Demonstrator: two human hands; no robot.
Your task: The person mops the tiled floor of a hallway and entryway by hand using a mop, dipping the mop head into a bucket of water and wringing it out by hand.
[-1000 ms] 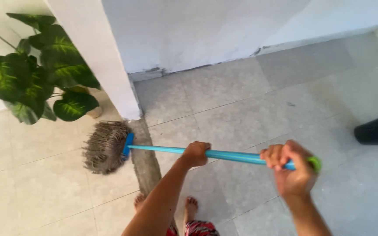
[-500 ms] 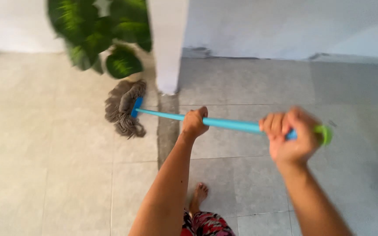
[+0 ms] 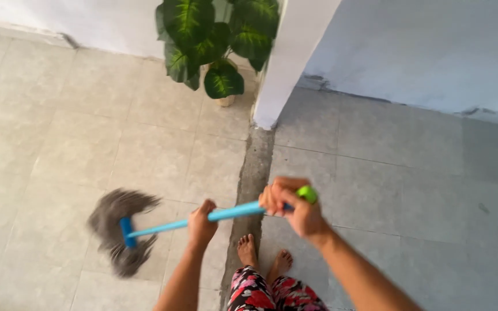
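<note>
The mop (image 3: pixel 145 227) lies low across the tiled floor (image 3: pixel 76 132), its blue handle (image 3: pixel 226 213) running from the lower left up toward the middle of the view and ending in a green cap (image 3: pixel 307 193). Its grey string head (image 3: pixel 116 230) is blurred and spread out on the pale tiles at the left, fixed to the handle by a blue clamp (image 3: pixel 125 229). The left hand (image 3: pixel 201 223) is wrapped around the handle about midway along it, fingers curled shut over the pole with the knuckles facing up. The right hand (image 3: pixel 292 208) grips the top of the handle just below the green cap, its fingers pressed together and folded tightly round the pole, so that both hands are closed on the same stick and sit near each other. Below the hands two bare feet (image 3: pixel 263 256) stand on the floor beside a dark, rough strip (image 3: pixel 253 173) that runs between the pale tiles on the left and the greyer tiles on the right. Red, patterned trousers (image 3: pixel 266 294) show at the bottom edge. Farther off, a white pillar (image 3: pixel 286 63) meets the floor at the head of that strip, and just to the left of it stands a potted plant (image 3: pixel 208 40) with broad green, yellow-veined leaves. A white wall (image 3: pixel 422 52) stretches to the right behind the pillar.
</note>
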